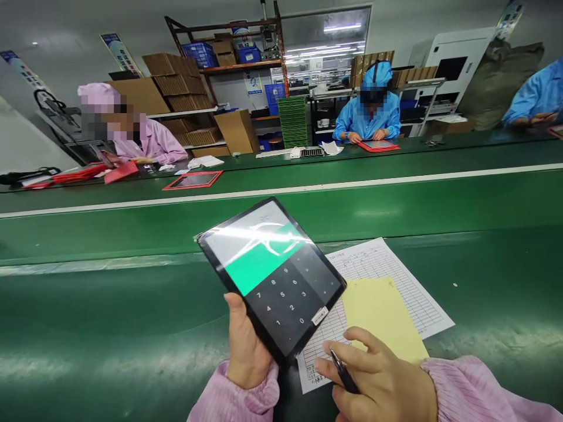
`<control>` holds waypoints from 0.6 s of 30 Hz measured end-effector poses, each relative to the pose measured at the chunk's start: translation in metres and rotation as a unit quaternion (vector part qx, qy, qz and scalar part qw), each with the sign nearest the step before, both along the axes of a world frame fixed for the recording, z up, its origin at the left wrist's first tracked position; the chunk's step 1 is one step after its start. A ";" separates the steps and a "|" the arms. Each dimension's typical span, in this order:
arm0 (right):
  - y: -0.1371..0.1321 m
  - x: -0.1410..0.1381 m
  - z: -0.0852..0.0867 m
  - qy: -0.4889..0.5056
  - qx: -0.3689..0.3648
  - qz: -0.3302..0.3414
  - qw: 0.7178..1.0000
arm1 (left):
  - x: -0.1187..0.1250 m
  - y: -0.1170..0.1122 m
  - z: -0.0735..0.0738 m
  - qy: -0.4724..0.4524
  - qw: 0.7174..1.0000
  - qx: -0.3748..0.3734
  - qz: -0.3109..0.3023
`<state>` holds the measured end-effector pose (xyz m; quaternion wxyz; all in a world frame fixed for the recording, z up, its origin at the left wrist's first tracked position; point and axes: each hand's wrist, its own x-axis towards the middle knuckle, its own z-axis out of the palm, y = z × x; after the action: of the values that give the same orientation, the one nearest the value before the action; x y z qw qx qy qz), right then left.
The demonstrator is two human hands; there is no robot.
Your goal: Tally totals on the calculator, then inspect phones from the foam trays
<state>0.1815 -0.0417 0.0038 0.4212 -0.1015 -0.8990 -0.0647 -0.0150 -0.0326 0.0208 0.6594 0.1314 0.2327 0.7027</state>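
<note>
My left hand (244, 346) grips the near edge of a black tablet (272, 275) and holds it tilted above the green bench. Its screen shows a calculator keypad with a green band. My right hand (378, 381) is closed around a dark pen (343, 370) whose tip rests on a white printed form (396, 281). A yellow sheet (380, 316) lies on top of that form, just beyond my right hand.
A green conveyor belt (396, 199) with a white line runs across beyond my bench. Another tablet in a red frame (193, 180) lies on the far side. Three seated people work across the line, with cardboard boxes and shelves (229, 64) behind them.
</note>
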 end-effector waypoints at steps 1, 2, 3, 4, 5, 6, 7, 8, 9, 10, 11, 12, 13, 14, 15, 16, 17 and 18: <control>0.001 0.000 -0.001 0.000 0.001 0.001 1.000 | -0.003 0.001 0.001 0.003 1.000 0.002 0.022; 0.001 0.000 -0.001 -0.001 0.000 0.000 1.000 | -0.006 0.002 0.001 0.004 0.999 0.000 0.040; 0.001 0.001 -0.001 -0.003 0.000 0.000 1.000 | -0.008 0.002 0.001 0.004 0.999 -0.007 0.054; 0.002 0.001 -0.001 -0.004 -0.002 -0.002 1.000 | -0.010 0.003 0.000 0.001 0.998 -0.014 0.064; 0.002 0.001 0.000 -0.004 -0.006 -0.005 1.000 | -0.011 0.002 0.000 -0.004 0.997 -0.023 0.068; 0.001 0.002 0.001 -0.003 -0.014 -0.013 1.000 | -0.010 0.002 -0.001 -0.008 0.997 -0.030 0.066; 0.001 0.002 0.002 0.000 -0.025 -0.028 0.999 | -0.008 0.000 -0.002 -0.013 0.998 -0.038 0.058; 0.001 0.003 0.003 0.002 -0.036 -0.043 0.998 | -0.005 -0.001 -0.002 -0.015 0.998 -0.046 0.042; 0.002 0.004 0.005 0.003 -0.046 -0.058 0.997 | -0.001 -0.003 -0.003 -0.016 0.998 -0.055 0.021; 0.003 0.005 0.006 0.003 -0.051 -0.069 0.996 | 0.003 -0.005 -0.003 -0.016 0.998 -0.067 -0.004; 0.005 0.005 0.008 0.004 -0.051 -0.075 0.996 | 0.008 -0.006 -0.003 -0.016 0.996 -0.079 -0.029; 0.007 0.005 0.009 0.004 -0.048 -0.075 0.996 | 0.012 -0.006 -0.003 -0.016 0.994 -0.092 -0.054; 0.009 0.005 0.010 0.002 -0.043 -0.070 0.997 | 0.016 -0.007 -0.004 -0.016 0.992 -0.103 -0.074; 0.011 0.005 0.012 0.000 -0.038 -0.064 0.997 | 0.019 -0.007 -0.004 -0.016 0.990 -0.112 -0.089; 0.012 0.004 0.013 -0.001 -0.034 -0.061 0.998 | 0.022 -0.007 -0.004 -0.015 0.988 -0.117 -0.099; 0.013 0.003 0.014 -0.003 -0.030 -0.058 0.998 | 0.024 -0.007 -0.005 -0.014 0.987 -0.118 -0.104; 0.014 0.002 0.015 -0.009 -0.026 -0.055 0.998 | 0.025 -0.007 -0.005 -0.013 0.987 -0.118 -0.109; 0.013 0.001 0.017 -0.014 -0.021 -0.053 0.998 | 0.026 -0.007 -0.005 -0.013 0.987 -0.118 -0.112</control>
<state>0.1826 -0.0282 0.0204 0.4022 -0.1572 -0.8993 -0.0698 0.0107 -0.0393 0.0153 0.7476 0.0693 0.2892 0.5938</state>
